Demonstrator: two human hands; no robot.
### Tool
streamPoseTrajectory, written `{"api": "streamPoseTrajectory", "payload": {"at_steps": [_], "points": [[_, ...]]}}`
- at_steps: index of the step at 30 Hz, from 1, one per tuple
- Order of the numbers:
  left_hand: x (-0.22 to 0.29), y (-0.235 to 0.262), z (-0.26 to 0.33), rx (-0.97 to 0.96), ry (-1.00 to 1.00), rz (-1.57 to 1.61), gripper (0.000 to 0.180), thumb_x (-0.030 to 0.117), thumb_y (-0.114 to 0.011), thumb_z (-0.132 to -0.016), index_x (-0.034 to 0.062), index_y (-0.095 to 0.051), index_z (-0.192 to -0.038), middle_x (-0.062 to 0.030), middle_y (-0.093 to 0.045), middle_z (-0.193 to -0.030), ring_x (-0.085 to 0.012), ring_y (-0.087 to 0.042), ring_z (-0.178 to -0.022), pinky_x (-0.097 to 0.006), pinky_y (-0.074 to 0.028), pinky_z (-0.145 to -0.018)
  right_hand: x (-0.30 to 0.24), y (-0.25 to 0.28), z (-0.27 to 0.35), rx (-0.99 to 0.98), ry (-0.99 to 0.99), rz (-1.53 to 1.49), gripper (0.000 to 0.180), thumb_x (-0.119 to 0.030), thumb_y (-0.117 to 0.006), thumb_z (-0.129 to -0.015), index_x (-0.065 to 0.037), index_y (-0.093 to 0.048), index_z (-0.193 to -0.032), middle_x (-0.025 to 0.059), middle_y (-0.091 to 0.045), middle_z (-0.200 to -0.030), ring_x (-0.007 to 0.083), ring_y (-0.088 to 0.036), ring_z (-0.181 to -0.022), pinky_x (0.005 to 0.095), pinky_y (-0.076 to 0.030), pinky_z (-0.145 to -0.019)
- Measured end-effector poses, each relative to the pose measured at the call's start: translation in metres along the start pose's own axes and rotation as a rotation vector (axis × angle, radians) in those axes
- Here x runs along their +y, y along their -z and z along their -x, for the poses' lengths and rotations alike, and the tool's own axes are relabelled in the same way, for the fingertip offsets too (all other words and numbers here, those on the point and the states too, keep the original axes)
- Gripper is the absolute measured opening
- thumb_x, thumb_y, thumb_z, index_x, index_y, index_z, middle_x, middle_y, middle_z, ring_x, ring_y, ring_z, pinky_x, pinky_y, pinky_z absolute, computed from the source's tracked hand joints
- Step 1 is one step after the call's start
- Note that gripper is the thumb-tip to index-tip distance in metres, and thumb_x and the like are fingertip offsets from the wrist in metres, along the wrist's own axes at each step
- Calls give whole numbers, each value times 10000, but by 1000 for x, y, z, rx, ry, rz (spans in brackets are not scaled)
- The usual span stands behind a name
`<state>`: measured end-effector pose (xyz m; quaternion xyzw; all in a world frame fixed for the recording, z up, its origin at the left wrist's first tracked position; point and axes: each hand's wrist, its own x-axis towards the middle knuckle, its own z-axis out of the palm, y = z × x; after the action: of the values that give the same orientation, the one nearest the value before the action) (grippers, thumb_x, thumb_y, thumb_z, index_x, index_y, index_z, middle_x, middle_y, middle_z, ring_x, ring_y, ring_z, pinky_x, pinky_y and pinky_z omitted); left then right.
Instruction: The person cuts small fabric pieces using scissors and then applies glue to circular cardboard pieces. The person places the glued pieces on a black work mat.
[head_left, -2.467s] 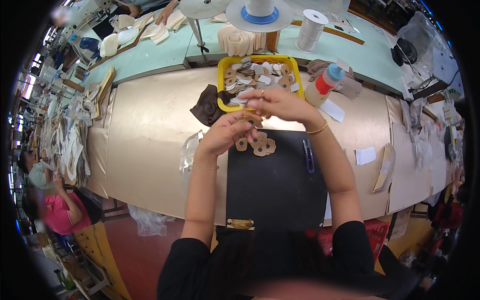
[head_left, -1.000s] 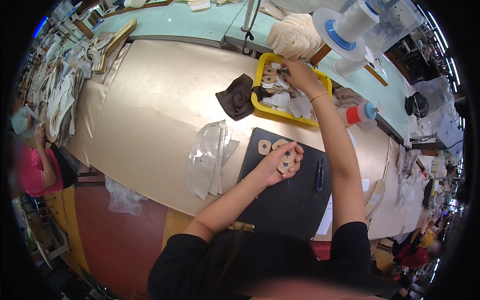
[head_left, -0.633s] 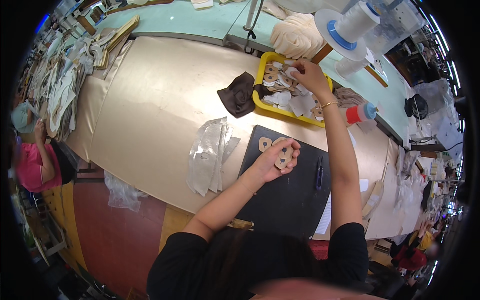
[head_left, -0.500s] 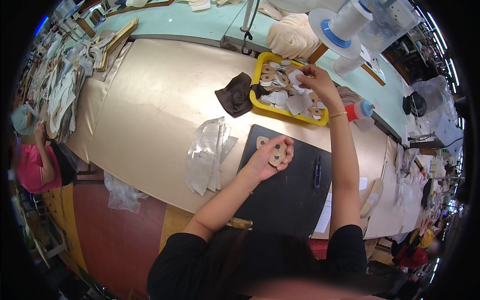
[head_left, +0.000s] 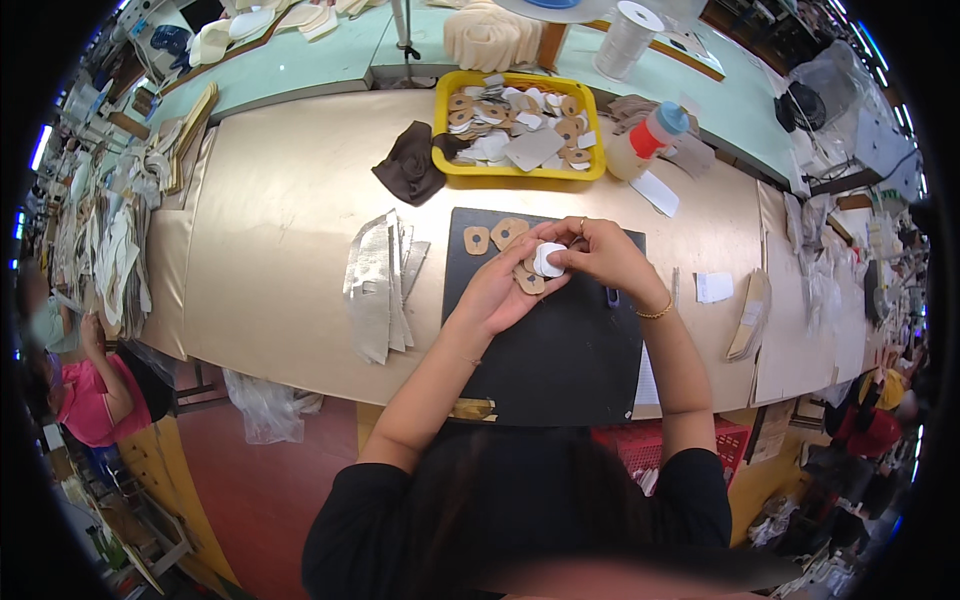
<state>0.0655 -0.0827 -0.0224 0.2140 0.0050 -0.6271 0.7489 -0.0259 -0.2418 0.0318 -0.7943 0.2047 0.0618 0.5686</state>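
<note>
I am counting two tan leather pieces [head_left: 493, 237] lying on the black mat [head_left: 560, 350] just beyond my fingers, one white piece [head_left: 549, 259] pinched between my fingertips, and one yellow tray [head_left: 520, 172] farther out.

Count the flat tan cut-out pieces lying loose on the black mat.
2: one tan cut-out piece near the black mat's upper left corner, another just right of it. More sit in the hands, partly hidden.
</note>
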Motion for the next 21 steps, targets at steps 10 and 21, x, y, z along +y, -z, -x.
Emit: {"api": "streamPoseTrajectory", "payload": {"at_steps": [10, 21], "points": [[-17, 4, 9, 25, 62, 49, 347, 226, -434, -1029, 43, -468, -1321, -134, -582, -1213, -258, -603, -1127, -438, -517, -973, 5, -4, 49, 420, 237, 31, 276, -64, -715, -801, -32, -686, -1073, 94, -678, -894, 156, -647, -725, 279, -516, -682], [-26, 19, 21, -116, 60, 183, 346, 300, -418, -1039, 39, -503, -1250, -178, -603, -1178, -315, -604, -1113, -401, -539, -917, 1, -51, 80, 493, 541, 123, 234, -94, -758, -766, -36, -690, -982, 99, -686, -948, 242, -659, -869, 339, -511, -765]]}}
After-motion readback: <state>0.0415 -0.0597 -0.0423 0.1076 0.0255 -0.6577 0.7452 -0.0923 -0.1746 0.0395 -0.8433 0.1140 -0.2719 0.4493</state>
